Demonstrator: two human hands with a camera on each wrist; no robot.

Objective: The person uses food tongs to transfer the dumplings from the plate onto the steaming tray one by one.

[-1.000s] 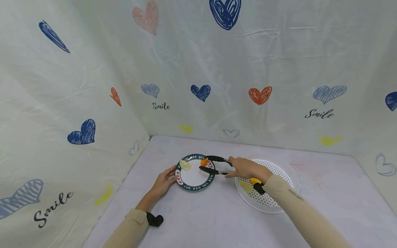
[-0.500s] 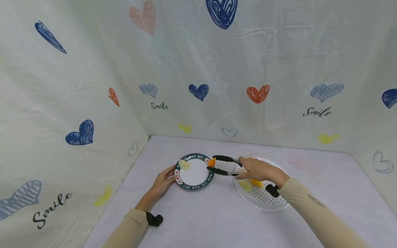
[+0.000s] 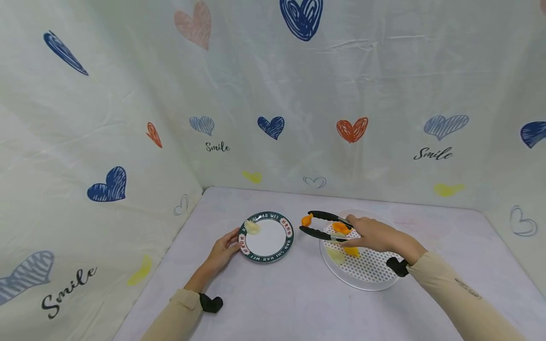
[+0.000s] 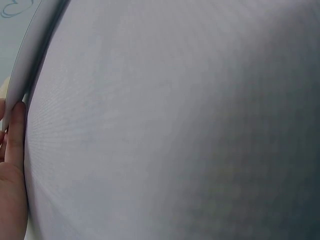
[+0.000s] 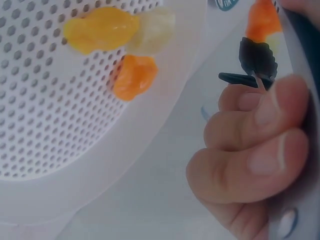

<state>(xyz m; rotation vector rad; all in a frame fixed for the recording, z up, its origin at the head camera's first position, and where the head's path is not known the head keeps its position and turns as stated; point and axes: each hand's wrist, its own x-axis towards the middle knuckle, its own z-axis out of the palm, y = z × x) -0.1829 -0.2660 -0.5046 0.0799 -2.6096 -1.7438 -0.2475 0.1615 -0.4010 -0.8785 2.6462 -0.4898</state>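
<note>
- Hands apart: left hand [image 3: 225, 248] pinches teal-rimmed plate [image 3: 268, 239], right hand [image 3: 375, 234] grips black-tipped tongs [image 3: 317, 233].
- Tongs hold orange piece [image 3: 306, 220] between plate and round perforated tray [image 3: 371, 272].

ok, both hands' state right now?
Left hand: holding the green-rimmed plate by its edge.
Right hand: holding black-tipped tongs, an orange piece at their tips.

In the head view, I find open passage over the table [image 3: 290, 303] from the lower centre of the frame up between the plate [image 3: 266, 239] and the perforated tray [image 3: 370, 272]. Right of centre, the tongs [image 3: 325, 216], with an orange piece [image 3: 306, 220] at their tips, obstruct that gap's upper stretch; the right hand [image 3: 374, 233] overhangs the tray. The left hand [image 3: 222, 250] blocks the plate's left edge.
</note>
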